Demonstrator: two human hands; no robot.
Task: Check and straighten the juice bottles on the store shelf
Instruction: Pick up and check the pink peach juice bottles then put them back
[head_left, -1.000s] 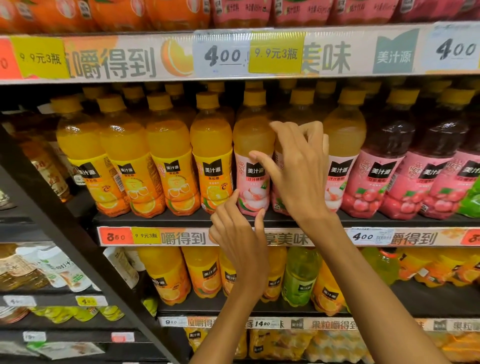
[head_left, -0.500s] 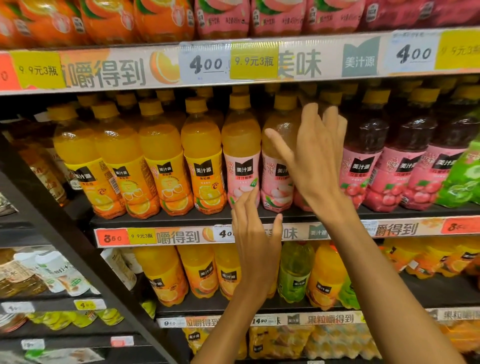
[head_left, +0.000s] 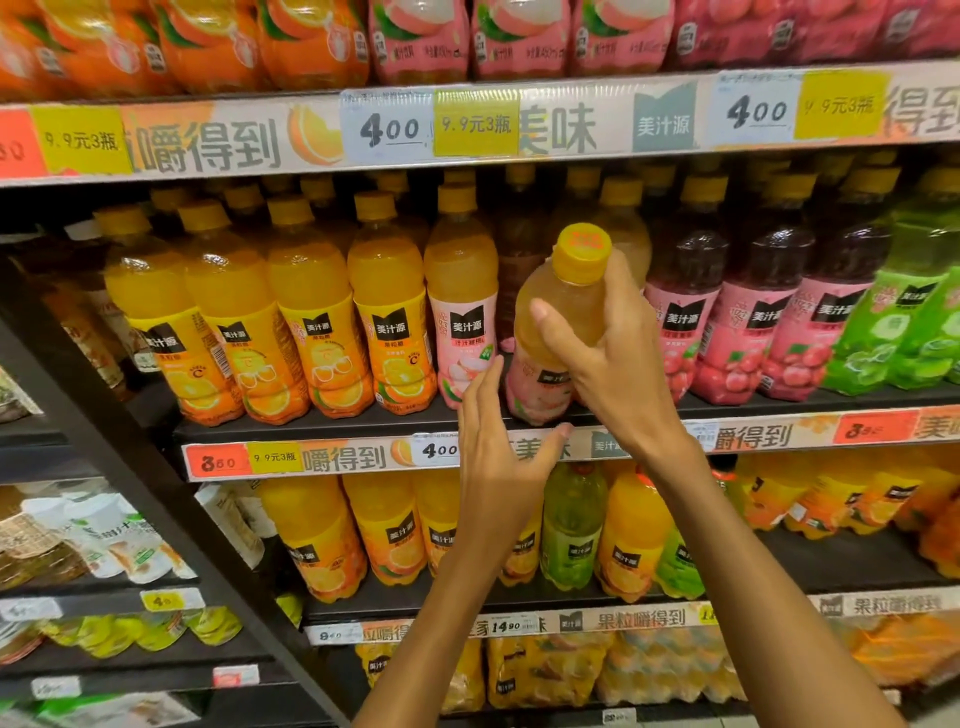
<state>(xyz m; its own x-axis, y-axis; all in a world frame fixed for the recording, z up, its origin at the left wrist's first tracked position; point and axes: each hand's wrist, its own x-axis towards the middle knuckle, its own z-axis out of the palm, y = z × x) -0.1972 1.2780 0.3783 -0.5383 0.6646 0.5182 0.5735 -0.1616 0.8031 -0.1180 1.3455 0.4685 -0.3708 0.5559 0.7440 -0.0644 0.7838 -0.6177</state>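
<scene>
Held bottle: a pale peach juice bottle (head_left: 558, 332) with a pink label and yellow cap is tipped forward out of the middle shelf row, cap leaning toward the camera, base at the front lip of the shelf (head_left: 322, 427).
Change: half a second ago the right hand was flat and reaching up against the row with nothing in it; now it has wrapped that bottle and pulled its top outward. The left hand has stayed low in front of the shelf edge.
Right hand (head_left: 618, 358): curled round the bottle's shoulder and upper body, thumb across the front, fingers behind it; a firm grasp.
Left hand (head_left: 498, 452): fingers straight and close together, thumb spread to the right; the fingertips lie by the lower part of the neighbouring pink-label bottle (head_left: 462, 312), the thumb tip just below the tilted bottle's base. Whether either actually touches is unclear.
Row to the left: four upright orange juice bottles (head_left: 306, 322), side by side.
Row to the right: dark red juice bottles (head_left: 737, 312) with pink labels, then green-label bottles (head_left: 904, 322).
Shelf edge: a price strip (head_left: 291, 457) with red and yellow tags runs below the row.
Lower shelf: more orange and green bottles (head_left: 574, 530).
</scene>
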